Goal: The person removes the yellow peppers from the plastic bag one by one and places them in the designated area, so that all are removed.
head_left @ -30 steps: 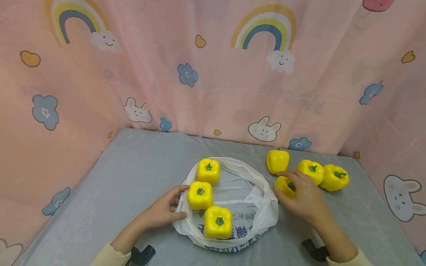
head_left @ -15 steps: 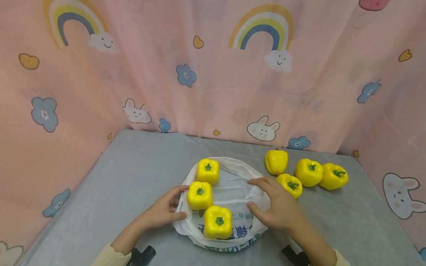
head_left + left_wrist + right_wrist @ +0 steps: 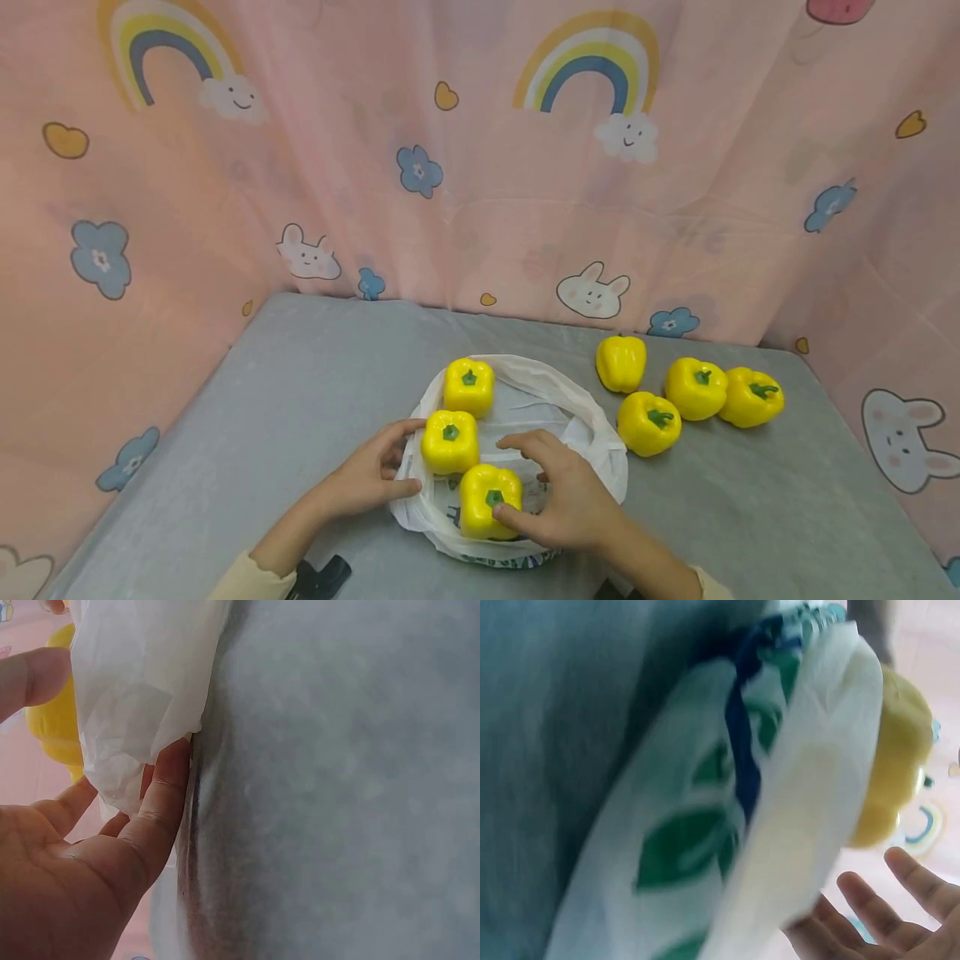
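Right hand spans wide, fingers spread, thumb overlapping the front yellow pepper in the bag, lower centre; contact unclear, nothing gripped. Left hand loosely spread, fingers touching the plastic bag at its left. Likely best: light left pressure, rim unsnagged. Two more peppers sit inside, left; four loose peppers, right of centre.

- To me the peppers look smooth and glossy, with bright highlights on their skins.
- The bag before me looks like thin, crinkled, translucent plastic.
- My table looks matt and cloth-covered, faintly mottled.
- The backdrop facing me looks like creased, printed fabric.
- My sleeve looks like matt cloth.
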`<state>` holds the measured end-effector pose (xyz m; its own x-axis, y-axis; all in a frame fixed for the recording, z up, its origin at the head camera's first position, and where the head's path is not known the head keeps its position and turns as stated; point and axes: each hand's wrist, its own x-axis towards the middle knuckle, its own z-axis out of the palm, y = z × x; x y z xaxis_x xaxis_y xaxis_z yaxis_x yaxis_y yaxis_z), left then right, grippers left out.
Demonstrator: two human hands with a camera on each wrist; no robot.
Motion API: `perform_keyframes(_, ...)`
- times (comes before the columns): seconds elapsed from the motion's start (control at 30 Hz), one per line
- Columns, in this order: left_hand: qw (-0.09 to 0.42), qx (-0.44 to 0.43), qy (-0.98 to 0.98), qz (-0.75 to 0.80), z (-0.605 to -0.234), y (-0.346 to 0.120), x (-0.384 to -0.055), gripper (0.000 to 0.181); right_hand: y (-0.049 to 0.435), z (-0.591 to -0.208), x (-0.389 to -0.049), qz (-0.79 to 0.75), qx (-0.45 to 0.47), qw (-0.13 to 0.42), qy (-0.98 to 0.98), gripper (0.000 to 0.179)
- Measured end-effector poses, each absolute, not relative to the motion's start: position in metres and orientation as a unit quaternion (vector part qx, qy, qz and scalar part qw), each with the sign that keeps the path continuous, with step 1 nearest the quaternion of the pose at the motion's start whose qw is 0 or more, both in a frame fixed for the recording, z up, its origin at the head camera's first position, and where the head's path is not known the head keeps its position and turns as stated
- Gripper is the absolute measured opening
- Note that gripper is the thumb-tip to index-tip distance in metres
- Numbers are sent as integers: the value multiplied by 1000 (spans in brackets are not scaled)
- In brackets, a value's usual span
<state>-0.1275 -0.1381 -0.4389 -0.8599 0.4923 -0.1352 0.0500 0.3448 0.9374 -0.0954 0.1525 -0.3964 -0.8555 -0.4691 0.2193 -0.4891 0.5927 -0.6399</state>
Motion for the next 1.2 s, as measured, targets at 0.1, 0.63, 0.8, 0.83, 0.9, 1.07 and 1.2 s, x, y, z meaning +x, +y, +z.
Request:
perform_keyframes(0.1,206,168,795,545,-438,-138,-128,76,147,-400,-94,364,272,-8,-891,60)
perform_keyframes(0.63,210,158,794,549,-436,-137,-126,76,129,-411,-89,326,253,-61,-909,77)
perform_keyframes(0.8,209,162,791,552,-436,-137,-126,76,127,-414,-88,326,261,-50,-907,79)
perform_keyframes(0.83,209,163,790,552,-436,-137,-126,76,126,-414,-87,326,260,-50,-908,80)
perform_keyframes(0.9,209,163,790,553,-436,-137,-127,76,125,-415,-87,323,258,-50,-909,81)
perform_keyframes(1.07,211,160,789,554,-436,-137,-127,76,124,-418,-87,316,250,-57,-914,83)
perform_keyframes(1.2,210,159,790,554,-436,-137,-127,76,123,-419,-87,311,247,-62,-916,83)
